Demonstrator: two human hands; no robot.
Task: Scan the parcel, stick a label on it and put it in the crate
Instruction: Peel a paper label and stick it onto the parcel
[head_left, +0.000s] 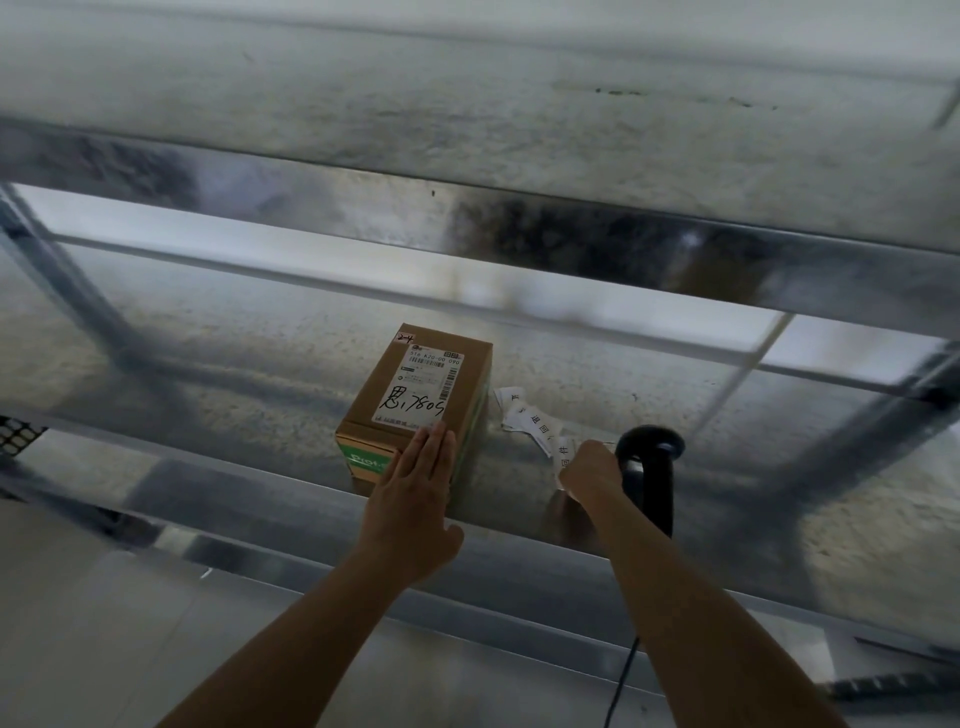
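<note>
A brown cardboard parcel (415, 400) with a white shipping label and handwritten digits rests on a metal shelf (260, 364). My left hand (415, 493) lies flat on the parcel's near top edge, fingers together and extended. To the right, a strip of white paper labels (530, 421) with printed characters lies on the shelf. My right hand (592, 467) is closed at the strip's near end, pinching a label. A black barcode scanner (652, 467) stands just right of that hand, its cable hanging down.
A metal shelf beam (519, 228) runs above the parcel. The shelf's front rail (311, 525) passes under my wrists. A black mesh object (15, 431) shows at the left edge. Bare shelf surface lies left of the parcel.
</note>
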